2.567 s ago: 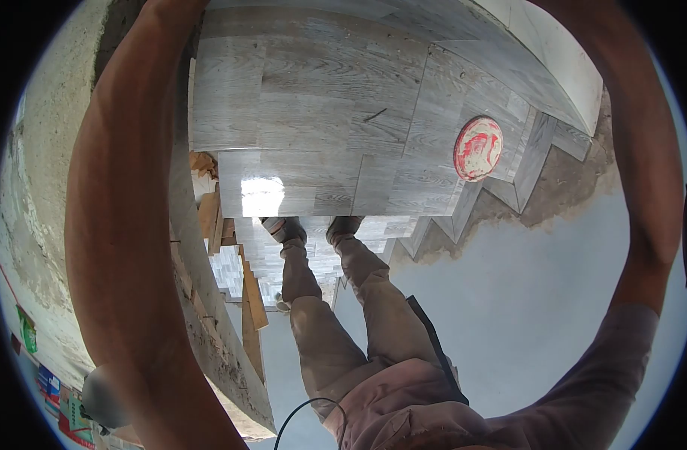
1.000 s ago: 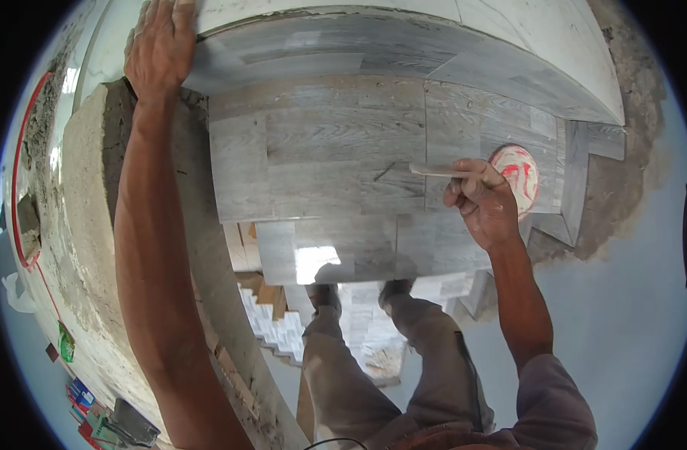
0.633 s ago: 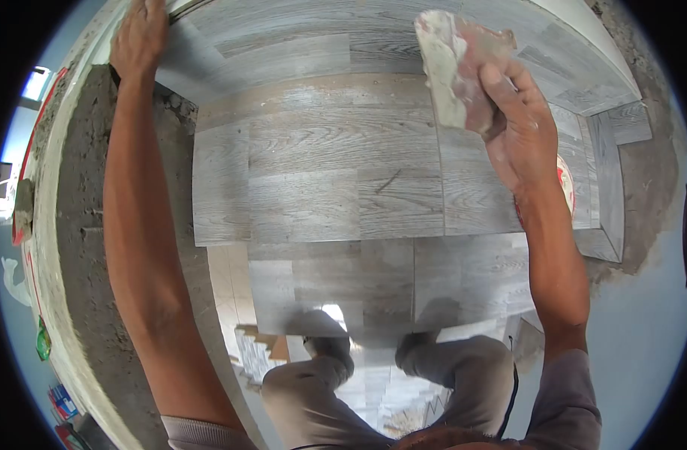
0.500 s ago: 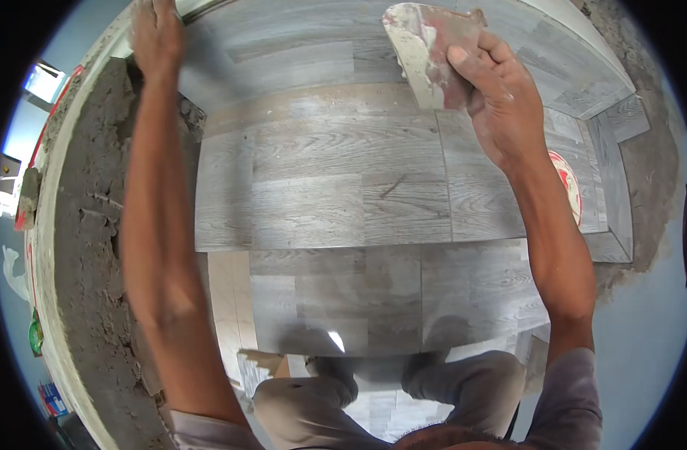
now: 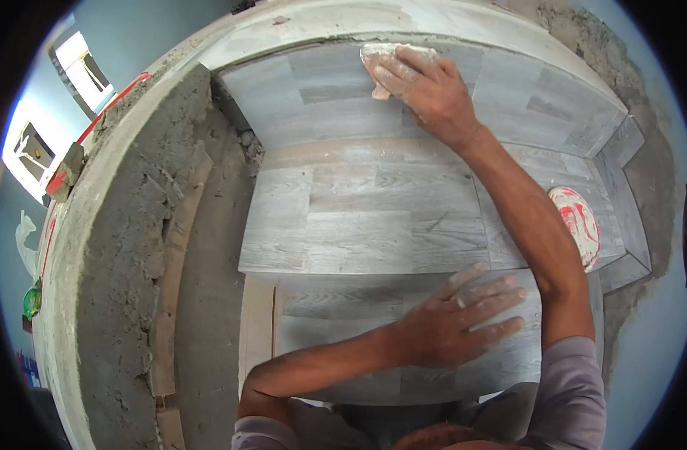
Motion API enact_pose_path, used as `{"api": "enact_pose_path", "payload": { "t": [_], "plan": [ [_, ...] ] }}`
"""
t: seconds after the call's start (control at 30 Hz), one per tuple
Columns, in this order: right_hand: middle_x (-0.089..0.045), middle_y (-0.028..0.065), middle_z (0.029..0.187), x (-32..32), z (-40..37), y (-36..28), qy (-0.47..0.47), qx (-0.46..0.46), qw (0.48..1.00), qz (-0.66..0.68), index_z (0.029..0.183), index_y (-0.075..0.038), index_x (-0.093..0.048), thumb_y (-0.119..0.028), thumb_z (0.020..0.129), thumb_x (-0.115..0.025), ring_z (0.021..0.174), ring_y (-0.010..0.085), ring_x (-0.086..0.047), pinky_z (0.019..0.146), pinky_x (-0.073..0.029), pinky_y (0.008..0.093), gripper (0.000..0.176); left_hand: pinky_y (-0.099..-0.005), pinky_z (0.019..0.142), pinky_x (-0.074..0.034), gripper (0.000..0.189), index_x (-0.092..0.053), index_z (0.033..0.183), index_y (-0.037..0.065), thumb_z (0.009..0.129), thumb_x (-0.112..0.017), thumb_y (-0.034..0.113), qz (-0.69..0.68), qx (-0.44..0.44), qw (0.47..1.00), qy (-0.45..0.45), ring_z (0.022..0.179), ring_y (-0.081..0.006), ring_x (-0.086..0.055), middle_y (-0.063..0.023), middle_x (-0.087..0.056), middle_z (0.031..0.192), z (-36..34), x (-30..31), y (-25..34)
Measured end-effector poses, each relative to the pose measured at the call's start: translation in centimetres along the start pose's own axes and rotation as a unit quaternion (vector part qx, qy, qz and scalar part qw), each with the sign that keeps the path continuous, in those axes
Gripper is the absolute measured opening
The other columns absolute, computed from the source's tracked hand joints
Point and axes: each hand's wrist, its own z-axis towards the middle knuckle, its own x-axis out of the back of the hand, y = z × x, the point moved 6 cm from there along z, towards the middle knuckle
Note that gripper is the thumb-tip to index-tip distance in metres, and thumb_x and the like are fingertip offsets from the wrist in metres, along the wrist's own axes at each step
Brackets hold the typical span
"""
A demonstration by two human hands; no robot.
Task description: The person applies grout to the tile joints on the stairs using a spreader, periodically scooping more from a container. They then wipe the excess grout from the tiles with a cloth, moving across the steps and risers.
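Note:
My right hand (image 5: 441,97) grips a flat scraper (image 5: 372,64) smeared with white paste. The scraper is at the upper edge of the grey wood-look riser tiles (image 5: 306,90), where they meet a pale ledge. Only its left end and coated top edge show; my fingers cover the rest. Open and empty, my left hand (image 5: 463,319) has its fingers spread and dusted white. It hovers in front of the lower riser, just below the front edge of the tiled tread (image 5: 358,210).
At the right end of the tread sits a red-and-white, paste-smeared round container (image 5: 576,225). A rough cement strip (image 5: 126,247) runs along the left, with a wooden strip (image 5: 174,277) beside it. A stone chunk (image 5: 67,172) rests on the far-left edge.
My left hand has come back from the far upper left to low in front of me. My right hand has brought the scraper left against the riser's top edge. The view has shifted.

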Motion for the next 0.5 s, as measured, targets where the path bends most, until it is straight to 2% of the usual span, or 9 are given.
{"api": "enact_pose_path", "payload": {
  "t": [0.03,0.1,0.2,0.37,0.43,0.5],
  "plan": [
    [-0.07,-0.0044,0.113,-0.3,0.3,-0.2,-0.002,-0.009,1.0,0.0,0.125,-0.022,-0.065,-0.016,0.087,-0.065,0.116,0.0147,-0.059,0.088,-0.042,0.0306,0.038,-0.0539,0.115,-0.026,0.042,-0.056,0.132,0.013,0.092,-0.062,0.021,0.004,-0.008,1.0,0.001,0.139,-0.0343,-0.041,-0.0144,-0.046,0.146,-0.5,0.3,-0.4],
    [-0.07,-0.0043,0.113,-1.2,0.5,-0.6,-0.002,-0.007,1.0,-0.01,0.124,-0.022,-0.065,-0.016,0.087,-0.064,0.116,0.0147,-0.059,0.087,-0.042,0.0306,0.037,-0.0553,0.116,-0.023,0.04,-0.057,0.131,0.013,0.092,-0.063,0.022,0.051,0.081,0.994,0.058,0.139,-0.0347,-0.04,-0.0137,-0.048,0.144,-1.9,1.9,-2.1],
    [-0.07,-0.0042,0.113,-2.2,0.9,-1.1,-0.006,-0.016,0.999,-0.04,0.124,-0.022,-0.065,-0.014,0.087,-0.063,0.116,0.0148,-0.059,0.088,-0.042,0.0306,0.038,-0.056,0.116,-0.02,0.037,-0.058,0.129,0.013,0.092,-0.062,0.021,0.118,0.107,0.98,0.115,0.139,-0.0348,-0.04,-0.0138,-0.05,0.143,-4.0,4.3,-4.2],
    [-0.069,-0.0032,0.115,-3.5,-0.7,-1.9,-0.029,-0.032,0.997,-0.056,0.124,-0.021,-0.065,-0.011,0.085,-0.062,0.116,0.0159,-0.06,0.091,-0.043,0.0328,0.04,-0.0575,0.115,-0.02,0.037,-0.058,0.128,0.012,0.092,-0.062,0.021,0.156,0.112,0.973,0.128,0.139,-0.0369,-0.039,-0.0146,-0.05,0.142,-5.3,4.8,-6.1],
    [-0.069,-0.0028,0.118,-3.5,-2.0,-2.3,-0.066,-0.033,0.997,0.018,0.123,-0.019,-0.065,-0.01,0.086,-0.062,0.115,0.0169,-0.061,0.094,-0.043,0.0356,0.038,-0.0582,0.115,-0.02,0.037,-0.058,0.127,0.011,0.092,-0.062,0.021,0.168,0.116,0.969,0.136,0.139,-0.0384,-0.039,-0.015,-0.049,0.142,-5.9,4.7,-7.1],
    [-0.069,-0.0027,0.118,-3.0,-1.4,-1.4,-0.028,-0.016,0.999,0.002,0.122,-0.019,-0.066,-0.01,0.085,-0.063,0.115,0.017,-0.061,0.094,-0.043,0.0358,0.038,-0.0601,0.114,-0.021,0.039,-0.058,0.127,0.009,0.091,-0.063,0.021,0.146,0.169,0.963,0.151,0.139,-0.0414,-0.038,-0.0165,-0.048,0.143,-6.2,5.1,-8.6]
  ]
}}
